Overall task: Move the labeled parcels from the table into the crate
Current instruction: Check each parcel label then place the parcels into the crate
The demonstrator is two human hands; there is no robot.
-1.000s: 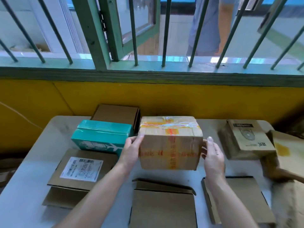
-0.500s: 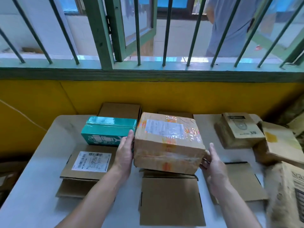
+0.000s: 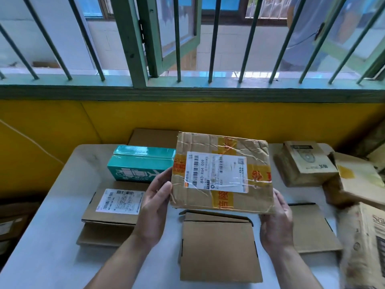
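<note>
A crumpled brown parcel [image 3: 223, 151] with orange tape and a white barcode label is lifted off the white table [image 3: 52, 236] and tilted so its label faces me. My left hand [image 3: 155, 203] grips its left side, thumb on the front face. Under its right lower corner, my right hand [image 3: 276, 222] holds it with fingers hidden behind the box. On the table lie a flat carton with a white label [image 3: 112, 209], a teal box [image 3: 141, 163] and a plain flat carton [image 3: 218, 249]. No crate is in view.
More brown boxes [image 3: 306, 163] pile up at the table's right side, one with yellow tape [image 3: 358, 178]. Another flat carton [image 3: 312, 228] lies beneath my right hand. Behind the table is a yellow wall [image 3: 187, 117] and a barred green window, with a person standing outside.
The taped parcel has been raised from the table and tipped toward me, bringing its labeled top into view. Both hands rose with it, staying on its sides.
</note>
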